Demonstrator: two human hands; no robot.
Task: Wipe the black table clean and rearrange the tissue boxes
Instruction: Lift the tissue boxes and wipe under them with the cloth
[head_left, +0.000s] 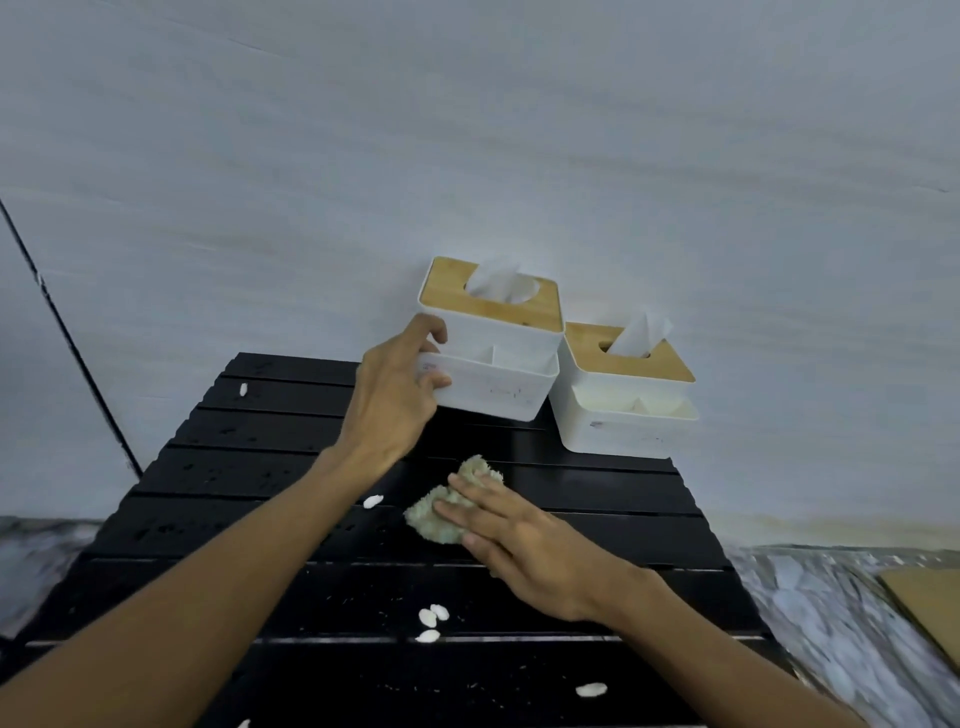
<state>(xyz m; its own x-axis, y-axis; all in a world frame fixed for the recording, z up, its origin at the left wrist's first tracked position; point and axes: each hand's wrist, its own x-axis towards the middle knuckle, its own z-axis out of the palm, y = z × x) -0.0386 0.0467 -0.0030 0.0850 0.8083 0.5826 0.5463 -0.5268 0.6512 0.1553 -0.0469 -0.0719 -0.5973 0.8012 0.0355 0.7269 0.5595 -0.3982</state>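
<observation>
A black slatted table fills the lower middle of the head view. Two white tissue boxes with wooden lids stand at its far edge against the wall. My left hand grips the left corner of the left tissue box, which looks lifted or tilted off the table. The right tissue box rests at the far right corner. My right hand presses flat on a pale green cloth in the middle of the table. White scraps and small specks lie scattered on the slats.
A pale wall rises directly behind the table. A dark pole slants at the left. A marbled floor shows on both sides, with a piece of brown cardboard at the right edge.
</observation>
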